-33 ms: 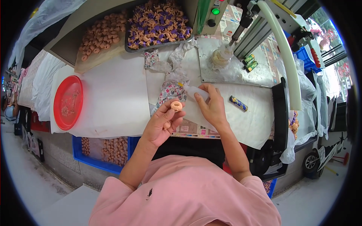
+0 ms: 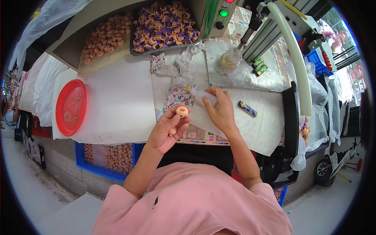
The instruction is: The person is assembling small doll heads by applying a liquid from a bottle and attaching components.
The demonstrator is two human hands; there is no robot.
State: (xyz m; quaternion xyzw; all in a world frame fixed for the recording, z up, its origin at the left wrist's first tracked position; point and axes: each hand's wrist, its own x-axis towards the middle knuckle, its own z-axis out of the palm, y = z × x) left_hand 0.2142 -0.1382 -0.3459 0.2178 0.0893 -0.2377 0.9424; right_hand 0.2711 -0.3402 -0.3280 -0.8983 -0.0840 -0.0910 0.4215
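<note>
Between the thumb and fingers of my left hand is a small peach-coloured plastic doll head, its round hollow opening facing up. A second peach piece rests in the same palm, partly covered by the fingers. My right hand is closed around a translucent white squeeze bottle. The bottle lies tilted, its yellow tip pointing left and away from the doll head, above a crumpled floral cloth.
A black tray of peach and purple figure parts stands at the back, beside a pile of peach heads. A red plate lies left. A press machine, a blue-and-yellow cylinder and a black bin are on the right.
</note>
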